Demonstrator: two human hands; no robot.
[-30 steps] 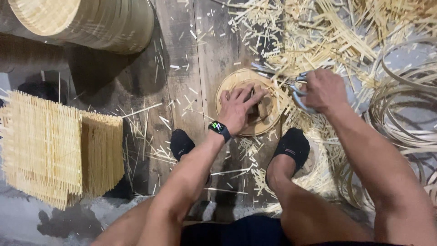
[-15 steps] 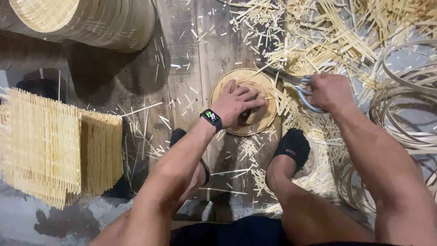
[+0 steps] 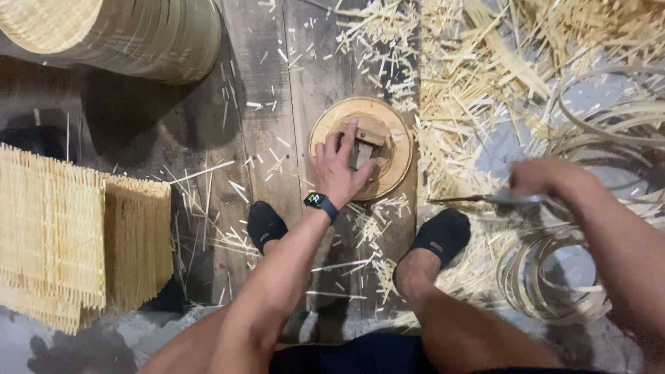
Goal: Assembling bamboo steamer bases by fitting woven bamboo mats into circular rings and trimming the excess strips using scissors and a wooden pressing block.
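My left hand (image 3: pixel 341 170) lies spread, fingers apart, on the light, stiff round bamboo disc (image 3: pixel 361 145); my right hand (image 3: pixel 547 181) is clamped on thin scissors (image 3: pixel 485 199).

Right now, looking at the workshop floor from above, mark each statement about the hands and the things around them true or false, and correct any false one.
1. The left hand rests on the round frame. True.
2. The right hand is empty. False: it holds a thin metal tool.
3. The woven mats lie right of the feet. False: left.
4. The left wrist wears a watch. True.
5. Both socks are black. True.
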